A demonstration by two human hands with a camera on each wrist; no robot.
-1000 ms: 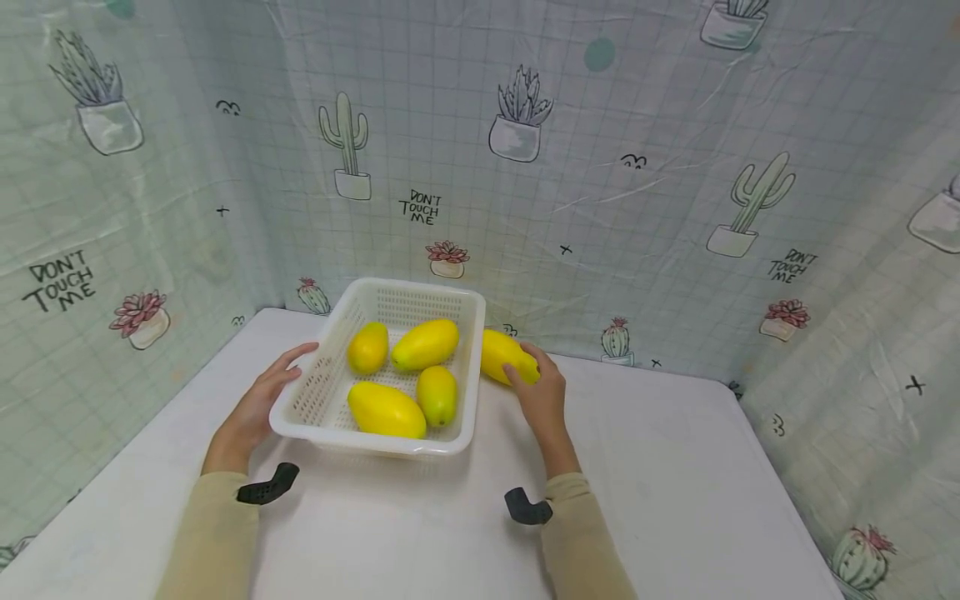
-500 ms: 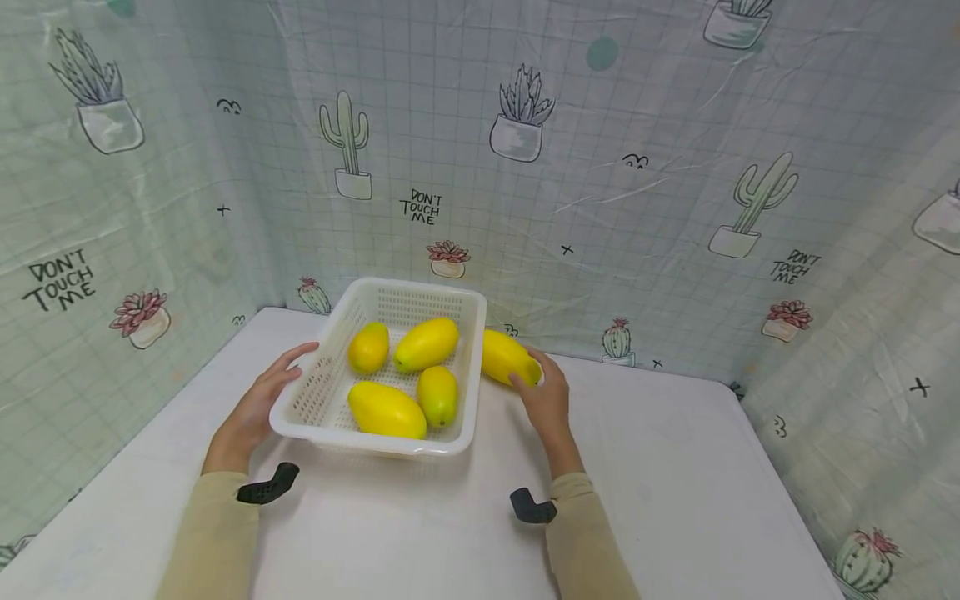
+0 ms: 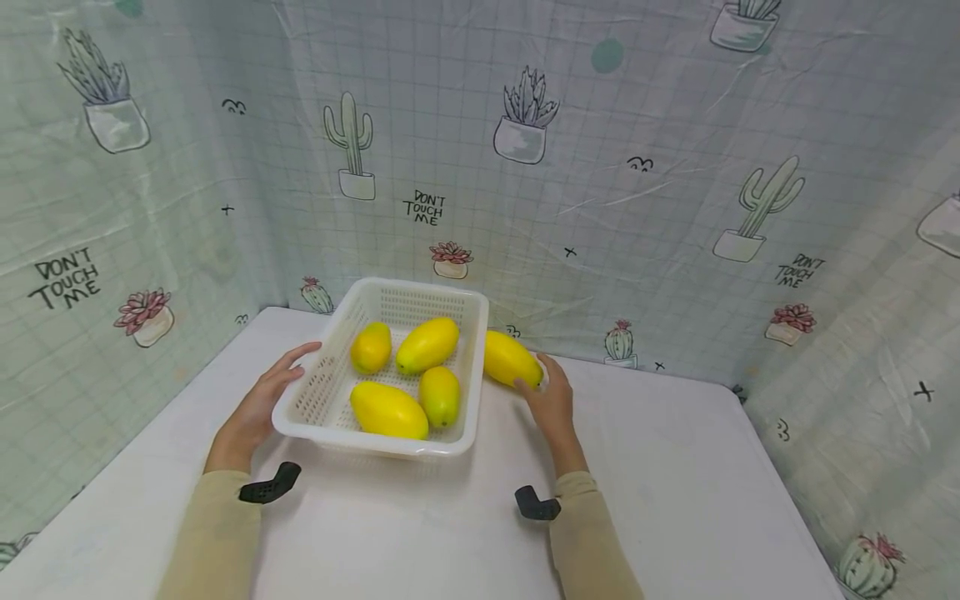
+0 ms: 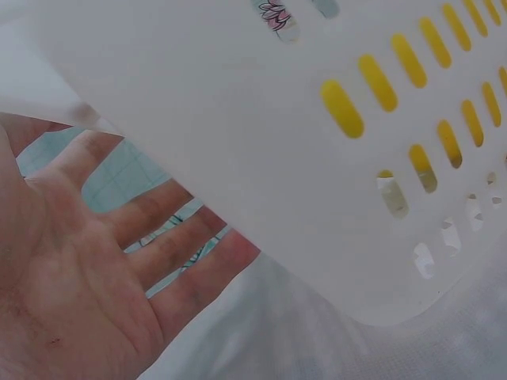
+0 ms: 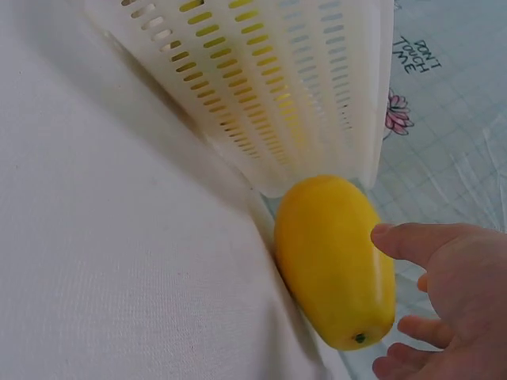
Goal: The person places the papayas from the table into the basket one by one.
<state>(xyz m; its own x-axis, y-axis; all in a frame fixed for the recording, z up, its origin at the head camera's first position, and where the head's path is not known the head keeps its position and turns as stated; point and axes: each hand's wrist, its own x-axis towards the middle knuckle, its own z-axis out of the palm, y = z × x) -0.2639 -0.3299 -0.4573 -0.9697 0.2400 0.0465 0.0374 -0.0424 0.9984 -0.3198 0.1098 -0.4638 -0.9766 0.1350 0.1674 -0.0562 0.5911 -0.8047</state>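
Note:
A white plastic basket (image 3: 442,447) with slotted walls stands on the table and holds several yellow mangoes (image 3: 389,410). At its left side is my left hand (image 3: 255,410), fingers fairly straight and spread; in the left wrist view the fingertips reach behind the basket's edge (image 4: 238,229). Another yellow mango (image 5: 337,261) lies on the table against the basket's right side. My right hand (image 3: 551,404) is at the near right end of that mango, with thumb and fingers spread apart. In the right wrist view the thumb tip overlaps the mango's side, and the palm is apart from it.
The white table (image 3: 652,467) meets a hanging curtain (image 3: 585,208) printed with cacti, at the back and both sides. A dark wrist camera mount (image 3: 272,483) juts from the left sleeve and a similar mount (image 3: 536,503) from the right.
My right hand has drawn back slightly to the right, and its fingers have loosened from the mango. The left hand and the basket have stayed in place.

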